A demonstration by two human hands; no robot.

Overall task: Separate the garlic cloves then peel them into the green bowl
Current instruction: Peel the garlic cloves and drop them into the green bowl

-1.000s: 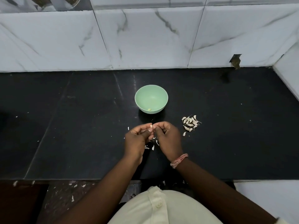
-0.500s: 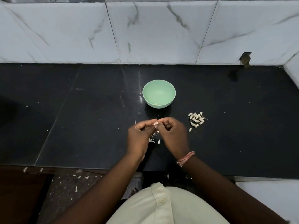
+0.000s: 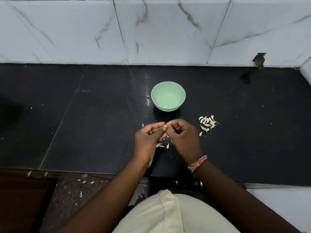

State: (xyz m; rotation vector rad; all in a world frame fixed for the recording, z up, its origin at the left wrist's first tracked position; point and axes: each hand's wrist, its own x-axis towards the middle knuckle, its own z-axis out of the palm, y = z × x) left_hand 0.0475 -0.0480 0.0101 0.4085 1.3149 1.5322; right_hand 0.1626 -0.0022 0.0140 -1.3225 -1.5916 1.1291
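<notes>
The green bowl (image 3: 168,96) stands on the black counter with one small peeled clove (image 3: 165,106) inside near its front wall. Just in front of it, my left hand (image 3: 149,140) and my right hand (image 3: 182,138) meet fingertip to fingertip and pinch one small garlic clove (image 3: 165,126) between them. A pile of several unpeeled cloves (image 3: 207,123) lies to the right of my right hand, with one loose clove (image 3: 200,134) beside it. White peel scraps (image 3: 162,145) lie on the counter under my hands.
The black counter (image 3: 84,123) ends at a white marble-tiled wall (image 3: 151,31) behind and a side wall at the far right. Small peel flecks dot the counter. The front edge runs below my wrists, with scraps on the floor (image 3: 80,194) beyond it.
Both hands stay together on the clove in front of the bowl, fingers shifting slightly. The head camera has drifted left and down, so the scene sits a little further right and higher.
</notes>
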